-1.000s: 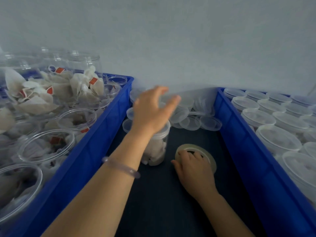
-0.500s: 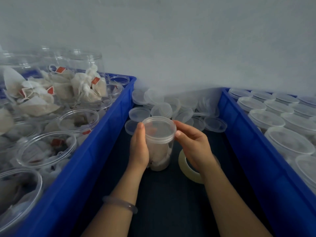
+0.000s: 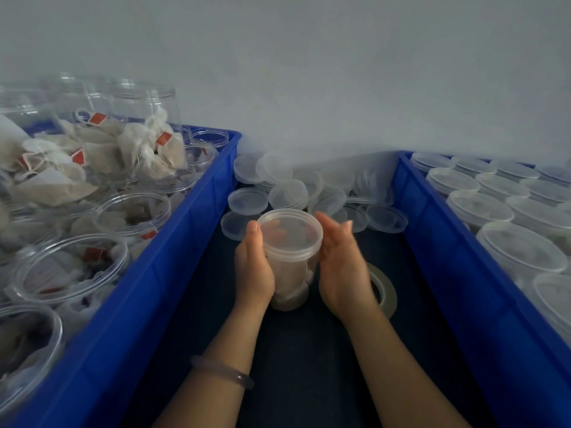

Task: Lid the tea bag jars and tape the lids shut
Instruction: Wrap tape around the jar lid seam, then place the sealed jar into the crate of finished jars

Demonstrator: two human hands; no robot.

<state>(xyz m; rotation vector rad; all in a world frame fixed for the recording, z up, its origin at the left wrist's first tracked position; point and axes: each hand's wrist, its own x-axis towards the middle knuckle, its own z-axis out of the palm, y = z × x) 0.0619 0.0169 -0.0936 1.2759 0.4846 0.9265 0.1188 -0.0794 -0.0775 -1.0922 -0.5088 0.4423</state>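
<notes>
Dark mat (image 3: 309,366): left grip (image 3: 254,267) around jar (image 3: 290,270)

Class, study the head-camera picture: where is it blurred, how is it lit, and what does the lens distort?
Head view: dim, flat, bluish light without hard shadows; the right hand is smeared by motion blur, while the left hand and the lidded clear plastic jar it grips look sharper; the wide lens splays the left blue plastic crate and right blue plastic crate outward.

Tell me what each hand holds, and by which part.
The left hand grips the jar by its side wall, just under the lid. The right hand, fingers straight, is at the jar's other side, gripping nothing.
</notes>
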